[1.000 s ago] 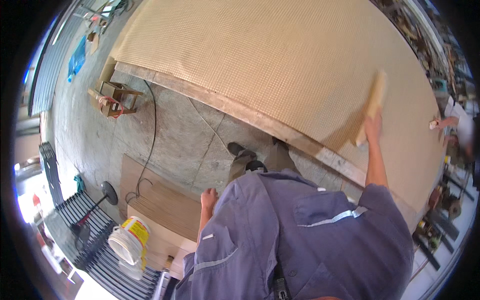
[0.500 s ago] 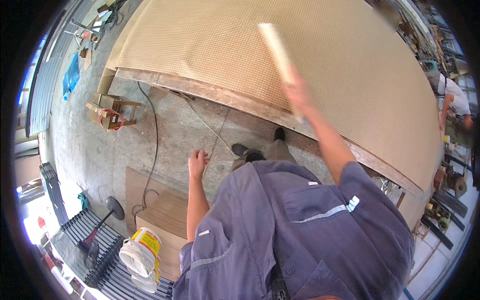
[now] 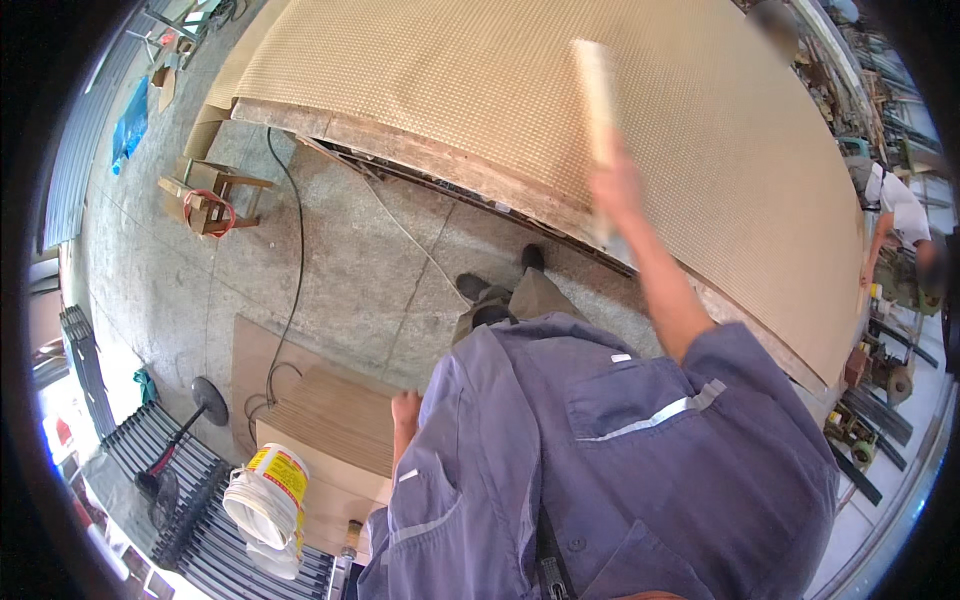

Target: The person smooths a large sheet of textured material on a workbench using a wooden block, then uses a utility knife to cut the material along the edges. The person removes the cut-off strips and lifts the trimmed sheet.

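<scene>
My right hand [image 3: 617,190] is closed around one end of a long, pale, straight bar [image 3: 594,85], blurred by motion; its exact kind cannot be made out. The bar points away from me over a wide tan sheet [image 3: 430,65] with a small raised pattern. Whether it touches the sheet is unclear. Under the sheet, the worn wooden edge [image 3: 400,142] of a large table shows. Low beside my body, my left hand [image 3: 405,408] has its fingers curled in, with nothing visible in them.
A small wooden stool [image 3: 213,195] with a red loop stands left of the table. A dark cable [image 3: 299,230] crosses the concrete floor. Behind my left arm are stacked brown boards [image 3: 325,415], a white bucket [image 3: 265,490] and black slats [image 3: 150,440]. Another person [image 3: 905,205] bends at far right.
The bar and my right hand have shifted right, and the bar stands more upright in the picture. My left hand has drawn back toward my body. The whole view has shifted slightly.
</scene>
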### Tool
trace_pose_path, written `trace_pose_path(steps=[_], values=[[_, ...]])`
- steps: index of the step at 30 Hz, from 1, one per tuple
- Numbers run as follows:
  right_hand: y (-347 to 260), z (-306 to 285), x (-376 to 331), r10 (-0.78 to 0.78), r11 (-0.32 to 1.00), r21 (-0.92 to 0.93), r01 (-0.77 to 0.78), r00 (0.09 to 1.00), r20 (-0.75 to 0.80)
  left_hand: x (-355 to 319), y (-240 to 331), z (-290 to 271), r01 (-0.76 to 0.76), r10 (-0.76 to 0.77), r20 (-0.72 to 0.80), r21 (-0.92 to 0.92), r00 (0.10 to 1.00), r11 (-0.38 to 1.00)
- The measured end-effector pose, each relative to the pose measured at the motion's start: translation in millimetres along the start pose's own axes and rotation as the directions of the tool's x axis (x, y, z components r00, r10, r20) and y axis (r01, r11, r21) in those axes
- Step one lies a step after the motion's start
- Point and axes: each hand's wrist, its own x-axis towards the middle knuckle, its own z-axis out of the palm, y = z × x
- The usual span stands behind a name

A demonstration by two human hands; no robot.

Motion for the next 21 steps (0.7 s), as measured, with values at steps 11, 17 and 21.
trace_pose_path(steps=[11,17,21], values=[[-60.2,5.3,-15.5,-0.122,0.979,0.181,0.093,0.980,0.159,88.1,279.8,-210.6,-0.213,-0.002,-0.297,-0.692,0.955,0.690],[239.6,-111.5,3.0,0.187,0.963,-0.108,-0.246,0.903,-0.388,41.8,41.0,-106.8,-0.300,0.392,-0.147,0.426,0.908,0.854],[495.5,-190.0,-5.3,0.472,0.727,-0.196,-0.659,0.685,-0.555,-22.4,11.0,-34.4,-0.112,0.123,-0.032,0.249,0.992,0.962]])
